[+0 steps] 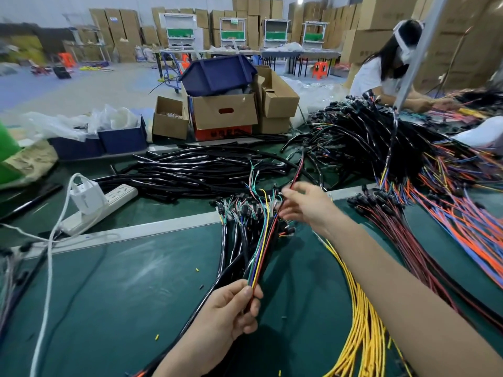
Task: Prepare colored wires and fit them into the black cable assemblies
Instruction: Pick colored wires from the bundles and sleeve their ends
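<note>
At the bottom centre of the frame, the left hand (231, 311) is gripping a bundle of colored wires (260, 248), green, blue, yellow and red, with its fingers curled round them. The bundle is running up the frame to a cluster of black cable assemblies (239, 232) with connectors, lying just above the hand. The right arm is reaching in from the lower right, and the right hand (304, 206) is pinching a single red wire (296, 172) between thumb and fingertips at the top of that cluster.

Everything is resting on a dark green table mat (122, 281) dotted with tiny wire offcuts. A sheaf of yellow wires (359, 317) is curving under the right forearm. A pale metal rail (136, 231) is crossing the mat from left to right. Beyond it on the left, a white power strip (114, 202) is carrying a white charger (85, 198), whose white cord (49, 268) is trailing toward the bottom edge. A heap of loose black cables (204, 172) is filling the middle, and red, orange and blue wires (462, 227) are spreading down the right side.

Farther back, cardboard boxes (224, 112) are standing with a blue bin (217, 74) tipped on top. At the upper right another person (381, 69) is bending over the wire pile, partly hidden by a slanting metal post (416, 55). Stacked cartons (253, 12) are lining the rear wall.
</note>
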Demonstrator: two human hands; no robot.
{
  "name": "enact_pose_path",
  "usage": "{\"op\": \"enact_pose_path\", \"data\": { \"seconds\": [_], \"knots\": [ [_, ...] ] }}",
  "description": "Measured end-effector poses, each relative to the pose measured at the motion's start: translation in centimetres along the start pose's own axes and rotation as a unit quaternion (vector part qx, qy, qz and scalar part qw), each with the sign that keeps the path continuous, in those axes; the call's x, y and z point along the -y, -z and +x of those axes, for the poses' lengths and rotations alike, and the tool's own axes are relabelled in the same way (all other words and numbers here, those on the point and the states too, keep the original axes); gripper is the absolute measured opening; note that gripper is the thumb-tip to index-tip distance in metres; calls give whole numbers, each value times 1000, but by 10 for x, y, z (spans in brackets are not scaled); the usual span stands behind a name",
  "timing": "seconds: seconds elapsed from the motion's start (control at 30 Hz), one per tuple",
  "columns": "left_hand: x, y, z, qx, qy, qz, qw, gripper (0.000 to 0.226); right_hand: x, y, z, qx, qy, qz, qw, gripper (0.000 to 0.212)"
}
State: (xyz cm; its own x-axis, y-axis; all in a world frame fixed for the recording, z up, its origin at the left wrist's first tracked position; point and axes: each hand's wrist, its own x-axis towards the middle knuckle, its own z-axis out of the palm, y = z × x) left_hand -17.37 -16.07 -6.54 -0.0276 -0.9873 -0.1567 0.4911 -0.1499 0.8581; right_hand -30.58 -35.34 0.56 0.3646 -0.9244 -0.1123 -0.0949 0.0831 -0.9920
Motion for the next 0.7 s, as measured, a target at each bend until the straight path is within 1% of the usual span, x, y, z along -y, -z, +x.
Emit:
{"op": "enact_pose_path", "data": {
  "seconds": [0.1, 0.17, 0.2, 0.23, 0.3, 0.37, 0.47, 0.7],
  "knots": [
    [1, 0, 1, -2, 2, 12, 1000, 19, -16, -4, -17, 82, -95, -86, 988, 37],
    [1, 0, 2, 3, 4, 25, 1000, 19, -29, -10, -35, 164, -130, -88, 974, 39],
    [2, 0, 3, 7, 4, 33, 999, 20, -33, -15, -44, 193, -134, -69, 969, 37],
    [2, 0, 3, 10, 3, 39, 999, 20, -36, -19, -50, 206, -128, -43, 969, 34],
    [2, 0, 3, 12, 2, 49, 999, 22, -38, -27, -56, 198, -103, 12, 975, 26],
    [2, -1, 2, 9, -1, 47, 999, 24, -36, -31, -60, 191, -97, 53, 975, 19],
    [3, 0, 2, -5, -3, 33, 999, 27, -35, -30, -63, 183, -93, 67, 976, 10],
    [2, 0, 3, -54, -39, 7, 998, 22, -24, -12, -66, 105, -63, 115, 986, 1]
  ]
}}
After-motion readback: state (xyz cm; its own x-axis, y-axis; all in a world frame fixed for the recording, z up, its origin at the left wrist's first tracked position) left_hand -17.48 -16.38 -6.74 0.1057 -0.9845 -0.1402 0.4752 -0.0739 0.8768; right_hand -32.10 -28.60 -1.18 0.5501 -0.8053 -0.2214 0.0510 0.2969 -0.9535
